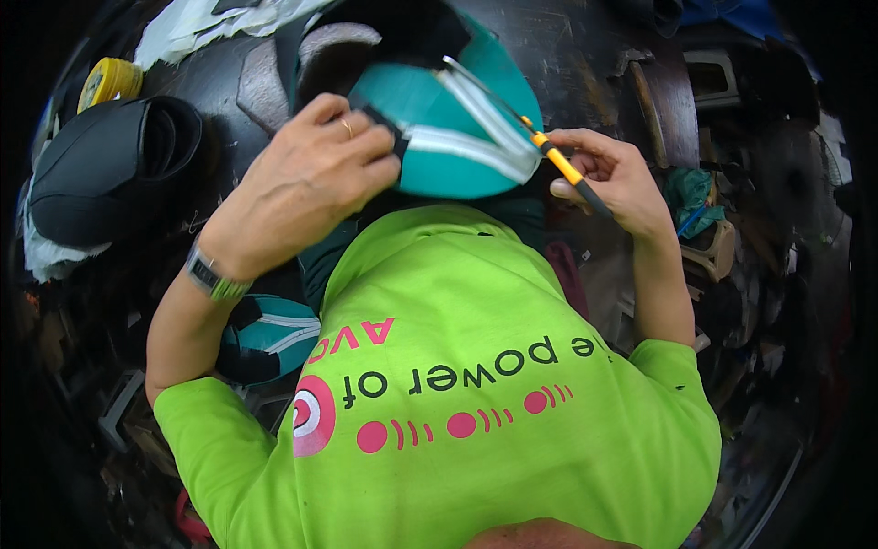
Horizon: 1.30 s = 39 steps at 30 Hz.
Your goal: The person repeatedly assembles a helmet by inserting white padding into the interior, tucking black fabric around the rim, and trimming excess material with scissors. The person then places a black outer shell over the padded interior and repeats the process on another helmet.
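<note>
My left hand point(334, 160), a ring on one finger, is closed at the left edge of a curved teal piece point(439, 178) with white bands that meet in a V. Its fingers pinch a dark part of that edge. My right hand point(608, 178) grips a thin-shafted tool point(572, 169) with a yellow-and-black handle, like a screwdriver. The shaft slants up and left across the white bands; its tip is blurred. Behind the teal piece, a dark hollow part and a grey curved block point(338, 50) show in part.
Stacked black curved pieces point(91, 178) lie at the left, near a yellow roll point(112, 82) and white cloth point(201, 27). A second teal piece point(261, 352) with white bands sits below my left forearm. Green plastic point(690, 197) and clutter lie at the right.
</note>
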Available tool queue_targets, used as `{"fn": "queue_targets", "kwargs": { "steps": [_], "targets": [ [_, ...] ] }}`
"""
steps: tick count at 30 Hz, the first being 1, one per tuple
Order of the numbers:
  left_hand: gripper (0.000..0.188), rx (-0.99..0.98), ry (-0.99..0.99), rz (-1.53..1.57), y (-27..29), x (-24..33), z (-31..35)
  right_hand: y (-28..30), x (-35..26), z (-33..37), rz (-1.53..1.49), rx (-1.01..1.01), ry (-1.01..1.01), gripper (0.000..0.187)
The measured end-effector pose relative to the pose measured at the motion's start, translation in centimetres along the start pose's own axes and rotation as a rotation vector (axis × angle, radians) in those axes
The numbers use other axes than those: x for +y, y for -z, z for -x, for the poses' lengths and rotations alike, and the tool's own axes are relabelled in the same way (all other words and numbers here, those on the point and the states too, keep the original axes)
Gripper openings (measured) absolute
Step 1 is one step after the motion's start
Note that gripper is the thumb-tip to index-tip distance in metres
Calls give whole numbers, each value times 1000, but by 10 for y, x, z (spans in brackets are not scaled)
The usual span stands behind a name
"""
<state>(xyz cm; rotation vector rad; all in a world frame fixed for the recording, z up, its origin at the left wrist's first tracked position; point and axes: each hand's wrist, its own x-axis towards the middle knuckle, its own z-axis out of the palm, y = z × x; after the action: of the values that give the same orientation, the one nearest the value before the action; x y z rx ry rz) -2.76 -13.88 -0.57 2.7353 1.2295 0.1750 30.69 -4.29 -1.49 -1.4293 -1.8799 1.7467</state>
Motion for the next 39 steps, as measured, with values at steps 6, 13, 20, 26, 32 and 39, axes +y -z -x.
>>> {"fn": "queue_targets", "kwargs": {
  "steps": [6,13,20,26,32,39],
  "targets": [
    [21,392,66,-86,-49,-40,-1,-27,3,10,-341,-240,-107,52],
    [17,377,115,59,-51,-40,8,-35,19,5,-428,-254,-320,55],
    [18,177,62,-2,-40,-43,2,-36,14,6,-385,-280,-305,56],
    [19,334,95,3,-51,-48,-5,-39,15,7,-303,-249,-272,51],
    [16,507,344,178,-66,-51,-11,-39,15,8,-318,-257,-273,50],
    [64,515,122,83,-74,-52,0,-38,2,6,-286,-297,-308,51]
  ]
}}
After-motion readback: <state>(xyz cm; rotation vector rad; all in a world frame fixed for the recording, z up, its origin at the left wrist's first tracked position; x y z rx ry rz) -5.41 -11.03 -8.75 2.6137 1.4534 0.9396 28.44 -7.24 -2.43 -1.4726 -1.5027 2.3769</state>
